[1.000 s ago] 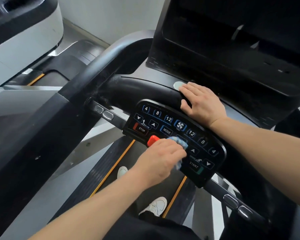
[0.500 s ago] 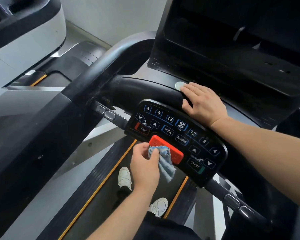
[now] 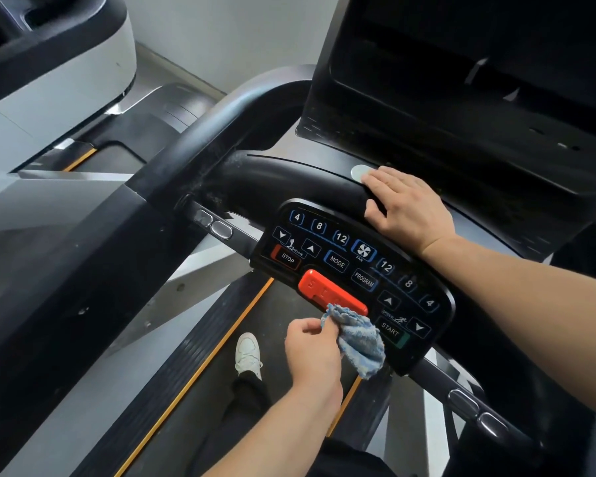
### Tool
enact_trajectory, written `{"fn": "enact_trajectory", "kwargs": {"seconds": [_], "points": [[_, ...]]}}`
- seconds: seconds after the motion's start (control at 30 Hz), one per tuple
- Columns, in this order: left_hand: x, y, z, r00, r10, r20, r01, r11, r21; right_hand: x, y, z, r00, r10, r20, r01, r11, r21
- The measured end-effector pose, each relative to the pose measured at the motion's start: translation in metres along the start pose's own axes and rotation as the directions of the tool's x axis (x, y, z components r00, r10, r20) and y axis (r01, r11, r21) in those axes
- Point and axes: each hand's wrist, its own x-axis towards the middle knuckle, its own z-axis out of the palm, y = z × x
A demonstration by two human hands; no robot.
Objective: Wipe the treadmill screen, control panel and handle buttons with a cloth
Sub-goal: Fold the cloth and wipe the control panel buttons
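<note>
- Blue terry, that's our cloth [image 3: 356, 339], bunched and hanging off the near edge of the control panel [image 3: 351, 277], its top fold touching the near edge of the red stop bar [image 3: 331, 293].
- Our left hand [image 3: 312, 352] pinches the cloth's top corner, fingers curled, wrist just below the panel's near edge.
- Our right hand [image 3: 406, 208] lies flat with fingers straight on the black handle bar [image 3: 289, 187] along the panel's far edge, fingertips beside a small pale oval button [image 3: 358, 172].
- On the panel we read STOP at the left corner, START at the near right corner, and MODE, PROGRAM and a fan key between them.
- The dark screen [image 3: 479, 80] rises beyond the bar, at the far right.
- Two silver handle buttons [image 3: 214, 225] sit left of the panel; another pair [image 3: 475, 409] sits at the right.
- Down below, a white shoe [image 3: 248, 352] stands on the black belt [image 3: 193, 366] with its orange stripe.
- A second machine [image 3: 49, 63], white and black, stands at far left.
</note>
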Motion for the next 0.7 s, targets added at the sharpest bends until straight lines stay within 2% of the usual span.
{"fn": "enact_trajectory", "kwargs": {"seconds": [0.13, 0.3, 0.37, 0.47, 0.53, 0.6, 0.67, 0.7], "points": [[-0.015, 0.008, -0.001, 0.973, -0.183, 0.137, 0.211, 0.949, -0.234, 0.0, 0.0, 0.001, 0.999, -0.012, -0.036, 0.013, 1.0, 0.006], [-0.028, 0.012, 0.009, 0.909, -0.276, 0.311, 0.37, 0.878, -0.303, 0.001, 0.0, 0.002, 0.999, -0.013, -0.045, 0.014, 1.0, 0.009], [-0.026, 0.017, 0.012, 0.903, -0.302, 0.305, 0.399, 0.853, -0.337, 0.0, 0.0, 0.003, 0.998, -0.021, -0.054, 0.022, 1.0, 0.005], [-0.025, 0.025, 0.011, 0.92, -0.288, 0.266, 0.367, 0.871, -0.326, 0.0, 0.002, 0.004, 0.997, -0.027, -0.066, 0.028, 1.0, 0.008], [-0.02, 0.028, 0.004, 0.955, -0.22, 0.2, 0.275, 0.911, -0.308, 0.0, 0.001, 0.004, 0.998, -0.027, -0.063, 0.027, 1.0, 0.008], [-0.012, 0.035, -0.007, 0.996, -0.004, 0.087, 0.028, 0.961, -0.275, 0.001, 0.001, 0.004, 0.997, -0.03, -0.069, 0.03, 1.0, 0.007], [-0.001, 0.044, -0.019, 0.955, 0.296, 0.017, -0.293, 0.951, -0.098, 0.001, 0.002, 0.005, 0.997, -0.033, -0.072, 0.033, 0.999, 0.002], [0.002, 0.047, -0.023, 0.923, 0.382, 0.046, -0.382, 0.924, -0.009, 0.0, 0.003, 0.005, 0.997, -0.033, -0.073, 0.033, 0.999, -0.002]]}}
